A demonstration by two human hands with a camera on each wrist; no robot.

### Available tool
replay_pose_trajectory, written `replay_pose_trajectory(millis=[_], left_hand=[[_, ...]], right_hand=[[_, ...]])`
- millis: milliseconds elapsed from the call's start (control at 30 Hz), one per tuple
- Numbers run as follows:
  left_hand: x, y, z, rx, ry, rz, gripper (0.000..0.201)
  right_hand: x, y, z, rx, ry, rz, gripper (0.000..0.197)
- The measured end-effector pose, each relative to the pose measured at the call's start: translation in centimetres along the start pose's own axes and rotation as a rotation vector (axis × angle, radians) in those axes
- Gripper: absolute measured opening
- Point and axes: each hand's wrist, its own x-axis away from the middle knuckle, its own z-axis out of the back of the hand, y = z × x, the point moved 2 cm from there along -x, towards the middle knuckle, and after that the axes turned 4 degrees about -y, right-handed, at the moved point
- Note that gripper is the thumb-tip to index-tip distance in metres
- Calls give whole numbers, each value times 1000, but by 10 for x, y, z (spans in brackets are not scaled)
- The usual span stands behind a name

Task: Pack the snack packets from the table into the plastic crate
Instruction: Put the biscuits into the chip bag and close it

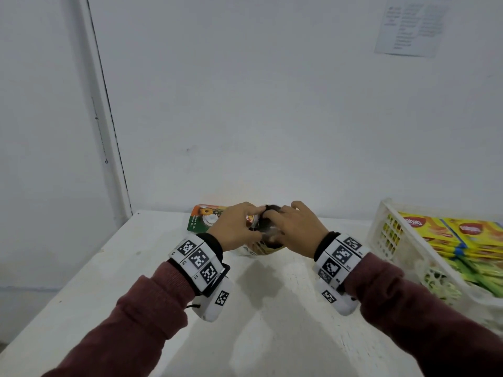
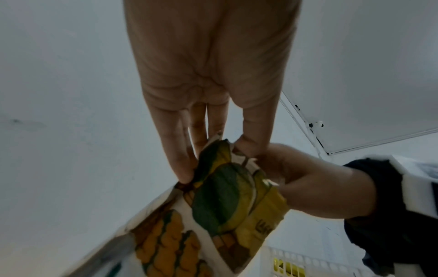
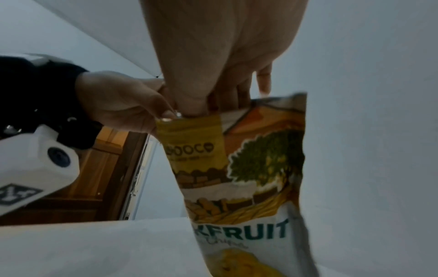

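Maroon sleeves (image 1: 141, 308) in foreground, marker-patterned bands on both wrists. White table (image 1: 272, 322) beneath. Left hand (image 1: 234, 227) and right hand (image 1: 294, 229) meet over mid-table, each pinching the top edge of one jackfruit chips packet (image 3: 249, 168); thumbs and fingertips closed on the crumpled top, packet hanging upright below them, its foot at the table surface. Behind the left hand, a green and orange packet (image 1: 202, 217) lies flat near the wall. Far right: white plastic crate (image 1: 386, 229) on the table, holding yellow snack packets (image 1: 446, 235) stacked in rows. Printed sheet (image 1: 408, 25) on wall, unreadable.
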Motion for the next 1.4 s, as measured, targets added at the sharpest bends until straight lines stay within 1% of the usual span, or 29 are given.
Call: replay_pose_trajectory(millis=[33,100,167,200,233,267,300,333,367,400,433,467,500,533,600,633,700,733,800,867,900,933,1000,1033,1067,1100,1167,1267,1400], left_hand=[[-1,1,-1,5,4,0,59],[-4,2,-1,10,14,-5,58],[-6,2,-2,-3,10,-5,58],[-7,1,-3,-13,8,-5,58],[-8,2,-4,-20,9,-7,57],[-10,1,-5,-25,12,-7,57],[-11,2,-5,-33,15,-9,56],[-12,2,-5,-44,19,-12,55],[-14,3,-5,-56,22,-13,55],[-16,3,-5,-64,27,-14,55],[-16,3,-6,-68,27,-13,55],[-17,4,-5,-71,27,-14,54],[-17,4,-5,-73,26,-16,54],[-18,4,-6,-75,25,-13,54],[-19,4,-6,-95,34,-7,53],[-20,4,-5,-114,39,-2,53],[-21,4,-4,-144,44,3,53],[-22,4,-4,-148,45,1,53],[-24,4,-4,-147,43,-1,53],[-24,4,-4,-146,34,1,53],[-24,4,-4,-146,31,-1,53],[-24,4,-4,-146,31,-3,53],[-24,3,-4,-133,29,1,54],[-24,2,-3,-122,24,9,54],[-24,1,-3,-108,18,20,55],[-24,0,-2,-97,12,29,55],[-24,0,-2,-86,2,37,55],[-24,-1,0,-99,-5,38,55],[-23,0,2,-165,-9,16,55]], right_hand=[[0,2,0,-52,-26,-18,51],[5,4,-3,-136,-196,-48,77],[9,5,-5,-117,-264,-3,92],[10,5,-2,-129,-266,19,94],[12,6,-1,-166,-257,26,89],[15,9,1,-233,-193,22,79],[17,12,3,-326,-78,10,65],[20,18,5,-410,83,-18,49],[23,27,7,-484,239,-70,34],[27,37,9,-552,342,-143,22],[31,49,9,-611,378,-232,17],[34,62,7,-652,366,-330,17],[36,76,2,-677,302,-427,17],[38,91,-8,-684,173,-523,19],[39,111,-35,-664,-163,-656,21],[38,114,-51,-618,-337,-661,20],[38,114,-79,-479,-628,-604,36],[38,111,-88,-423,-727,-570,44],[35,108,-100,-360,-867,-526,51],[31,110,-114,-349,-965,-527,52],[31,111,-120,-330,-981,-526,50],[29,112,-125,-307,-977,-506,45],[28,112,-132,-310,-944,-485,15],[28,113,-133,-330,-922,-473,11],[28,114,-133,-338,-910,-464,21],[28,113,-127,-354,-901,-453,21],[25,114,-107,-398,-817,-429,22],[24,121,-65,-553,-586,-445,32],[33,119,-22,-689,-331,-437,24]])
